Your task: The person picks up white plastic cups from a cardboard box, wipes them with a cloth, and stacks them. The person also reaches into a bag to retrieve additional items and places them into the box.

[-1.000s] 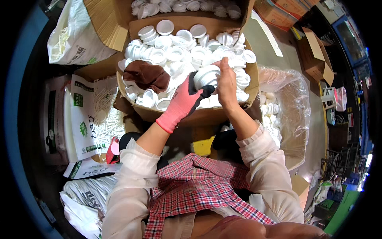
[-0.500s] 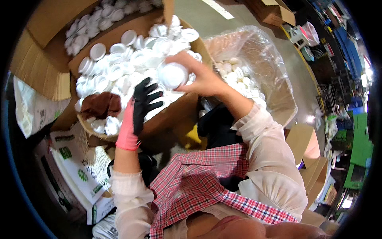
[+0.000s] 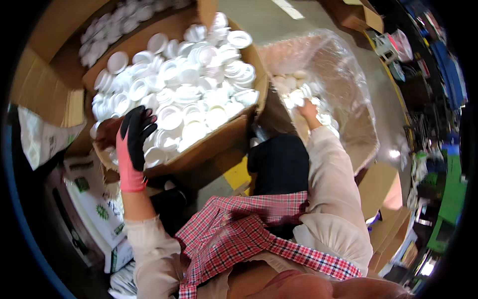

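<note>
A cardboard box (image 3: 219,134) in front of me is heaped with round white plastic lids (image 3: 169,117). My left hand (image 3: 132,137), in a pink and black glove, is over the box's near left part. Its fingers are bent and apart over the lids, with nothing visible in them. A brown cloth (image 3: 105,132) lies beside this hand, partly hidden behind it. My bare right hand (image 3: 309,112) reaches down into a second box lined with clear plastic (image 3: 343,99), at the white lids (image 3: 326,120) inside. Its fingers are blurred and partly hidden, so their grip does not show.
More white lids (image 3: 114,27) lie in another box at the far left. White printed sacks (image 3: 97,204) stand at my near left. An open carton (image 3: 391,224) is at my right. Shelves and a white stool (image 3: 386,49) are farther off to the right.
My right hand has moved right, from over the lid heap, where it held a white lid, into the plastic-lined box. My left hand has moved left, in front of the brown cloth.
</note>
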`<state>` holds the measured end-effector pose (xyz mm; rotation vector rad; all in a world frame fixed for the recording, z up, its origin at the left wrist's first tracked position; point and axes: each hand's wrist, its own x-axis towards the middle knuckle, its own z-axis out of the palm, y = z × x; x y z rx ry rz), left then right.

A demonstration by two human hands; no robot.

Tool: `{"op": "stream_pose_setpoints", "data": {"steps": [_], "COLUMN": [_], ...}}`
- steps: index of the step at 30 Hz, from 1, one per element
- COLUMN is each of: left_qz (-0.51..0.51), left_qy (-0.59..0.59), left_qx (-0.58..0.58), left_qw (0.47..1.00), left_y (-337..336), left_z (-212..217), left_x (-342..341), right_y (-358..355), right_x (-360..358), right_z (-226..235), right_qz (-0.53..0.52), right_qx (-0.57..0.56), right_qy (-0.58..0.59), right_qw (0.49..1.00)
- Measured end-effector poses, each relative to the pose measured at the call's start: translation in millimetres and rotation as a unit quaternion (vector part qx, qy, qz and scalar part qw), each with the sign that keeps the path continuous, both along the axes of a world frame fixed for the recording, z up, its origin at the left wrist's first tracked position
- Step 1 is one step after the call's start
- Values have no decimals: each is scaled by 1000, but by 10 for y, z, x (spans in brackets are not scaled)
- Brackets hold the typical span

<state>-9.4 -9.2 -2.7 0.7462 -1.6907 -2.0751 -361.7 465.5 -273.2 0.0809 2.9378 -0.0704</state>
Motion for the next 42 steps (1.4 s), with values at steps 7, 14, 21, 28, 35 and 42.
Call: {"op": "stream_pose_setpoints", "data": {"steps": [7,14,21,28,35,42], "left_qz": [62,115,73,-9,-69,-82], "left_qy": [105,145,-1,48,257,270], "left_qx": [-59,-15,-278,190,424,242], "left_qw": [991,983,958,981,866,928], "left_y": [-385,-426,-271,-228,-348,-299], "left_z": [78,52,-80,-160,34,50], "left_x": [212,318,344,336,331,199], "right_y": [-975,-3212,-3508,-3920,-3792,-3879], "right_x": [152,1801,1588,2038,1617,1774], "right_z": [1428,2453,1692,3071,1648,1725], "right_qz": [262,672,605,446,400,445], "right_qx": [-278,-280,-70,-507,-162,-321], "right_qy": [266,2,-86,-256,-72,48], "right_qw": [885,686,788,691,899,834]}}
